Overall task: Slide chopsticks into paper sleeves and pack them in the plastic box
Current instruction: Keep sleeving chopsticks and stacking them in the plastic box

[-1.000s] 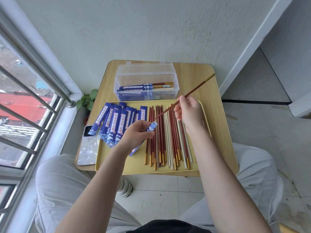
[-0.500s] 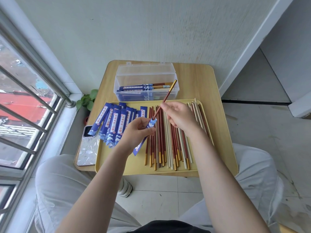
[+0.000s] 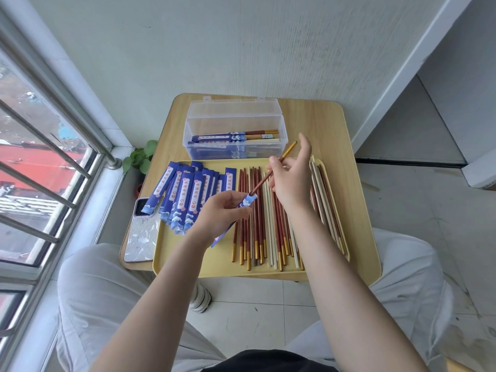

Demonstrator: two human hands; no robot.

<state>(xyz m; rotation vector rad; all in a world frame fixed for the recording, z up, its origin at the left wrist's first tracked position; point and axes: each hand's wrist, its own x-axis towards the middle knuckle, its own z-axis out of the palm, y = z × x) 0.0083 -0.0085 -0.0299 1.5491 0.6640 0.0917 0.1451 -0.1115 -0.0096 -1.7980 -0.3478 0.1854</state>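
Box (image 3: 188,135): few sleeved pairs packed. Before box, many chopsticks (image 3: 259,224), sleeves (image 3: 185,194) left. Our left hand (image 3: 220,213) pinches sleeve (image 3: 248,201); right hand (image 3: 290,181) pinches chopstick (image 3: 264,179), tip entering.

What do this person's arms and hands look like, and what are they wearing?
Both forearms are bare, with no sleeves in view. The left hand and the right hand wear no gloves, and no rings, watch or bracelet show on them. Lower in the picture, light grey trousers cover both legs, and a dark garment shows at the bottom edge.
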